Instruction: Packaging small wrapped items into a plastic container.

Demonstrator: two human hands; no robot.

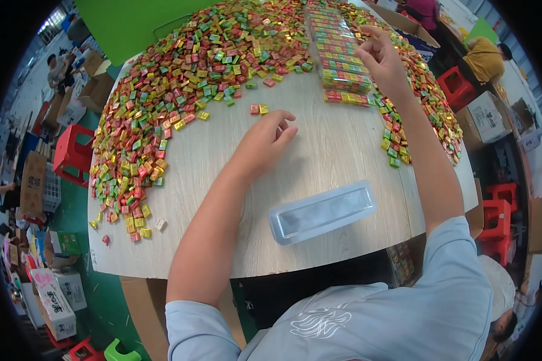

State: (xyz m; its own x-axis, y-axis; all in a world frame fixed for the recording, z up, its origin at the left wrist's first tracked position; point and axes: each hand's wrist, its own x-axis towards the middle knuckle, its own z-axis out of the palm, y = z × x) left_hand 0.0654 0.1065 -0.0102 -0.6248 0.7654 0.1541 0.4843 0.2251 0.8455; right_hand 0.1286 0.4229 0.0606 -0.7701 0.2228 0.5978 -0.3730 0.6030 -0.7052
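Observation:
My left hand [266,142] is over the middle of the table, its fingers loosely bent and the thumb apart; I see nothing in it. Just beyond its knuckles lie two small wrapped candies [259,109], one red and one yellow. My right hand [384,63] is raised at the right edge of a row of clear packs [345,63] filled with candies. Its thumb and fingers are spread, with nothing visible between them; whether it touches a pack I cannot tell. A clear plastic tray [322,213] rests near the front edge, slightly tilted across the table.
A big heap of red, green and yellow candies [186,66] covers the far and left parts of the pale wooden table [205,144]. More candies [397,135] lie along the right. Red stools [73,153], cardboard boxes [485,117] and other people [486,60] surround the table.

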